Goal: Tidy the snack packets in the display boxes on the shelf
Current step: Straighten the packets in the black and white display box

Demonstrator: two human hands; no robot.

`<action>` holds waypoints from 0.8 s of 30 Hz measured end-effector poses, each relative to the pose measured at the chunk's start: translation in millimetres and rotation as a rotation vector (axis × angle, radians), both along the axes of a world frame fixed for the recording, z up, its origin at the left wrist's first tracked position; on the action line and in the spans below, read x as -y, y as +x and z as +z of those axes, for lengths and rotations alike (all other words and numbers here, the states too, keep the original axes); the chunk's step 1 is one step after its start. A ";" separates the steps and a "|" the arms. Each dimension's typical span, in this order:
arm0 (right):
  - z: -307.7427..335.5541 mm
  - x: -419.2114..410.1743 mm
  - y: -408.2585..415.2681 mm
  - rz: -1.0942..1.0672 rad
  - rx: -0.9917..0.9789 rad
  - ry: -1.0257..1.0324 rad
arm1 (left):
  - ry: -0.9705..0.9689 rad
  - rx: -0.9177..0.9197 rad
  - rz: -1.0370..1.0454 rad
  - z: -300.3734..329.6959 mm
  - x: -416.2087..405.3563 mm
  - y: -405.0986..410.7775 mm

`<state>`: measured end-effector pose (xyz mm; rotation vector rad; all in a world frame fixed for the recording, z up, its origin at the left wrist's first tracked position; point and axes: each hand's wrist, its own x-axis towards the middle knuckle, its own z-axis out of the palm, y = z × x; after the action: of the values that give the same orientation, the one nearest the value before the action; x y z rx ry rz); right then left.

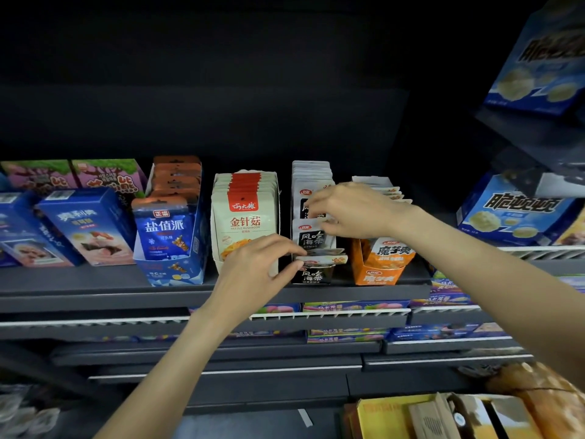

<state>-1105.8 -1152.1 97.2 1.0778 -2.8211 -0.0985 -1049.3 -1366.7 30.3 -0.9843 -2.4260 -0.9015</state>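
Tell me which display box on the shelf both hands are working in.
The black seaweed box, between the cream mushroom box and the orange box. The left hand pinches its front edge; the right hand holds its packets.

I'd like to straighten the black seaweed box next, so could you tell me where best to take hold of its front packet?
Take the front seaweed packet by its top edge, reaching down from above and in front. It stands upright in the black display box, whose front wall covers its lower part, with the mushroom box and orange box close at its sides.
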 end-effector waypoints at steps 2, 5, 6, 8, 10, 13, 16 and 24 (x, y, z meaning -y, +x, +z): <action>-4.8 2.3 -2.0 -0.010 -0.054 0.050 | 0.015 0.020 0.009 1.2 0.8 -0.1; -7.0 0.4 -3.7 -0.034 -0.057 0.037 | 0.204 0.161 0.035 8.7 3.0 -2.8; -6.7 -1.3 -3.0 -0.031 -0.051 0.028 | 0.289 0.237 0.035 12.3 3.1 -5.6; -4.2 -4.5 -0.2 -0.026 -0.040 -0.015 | 0.411 0.397 -0.005 20.1 0.1 -13.6; 3.7 -8.5 3.9 -0.050 -0.051 -0.100 | 0.458 0.538 -0.086 27.5 -7.4 -22.8; 28.5 -20.4 13.1 -0.152 -0.081 -0.291 | 0.518 0.675 -0.151 34.9 -22.2 -33.8; 55.8 -43.2 27.5 -0.287 -0.186 -0.600 | 0.594 0.769 -0.150 36.3 -32.7 -44.0; 60.4 -86.3 63.3 -0.432 -0.090 -1.295 | 0.645 0.789 -0.147 30.9 -40.7 -54.5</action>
<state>-1042.6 -1065.8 157.5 0.1404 -2.1601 1.3472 -1103.8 -1326.1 61.2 -0.6181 -2.3024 -2.2797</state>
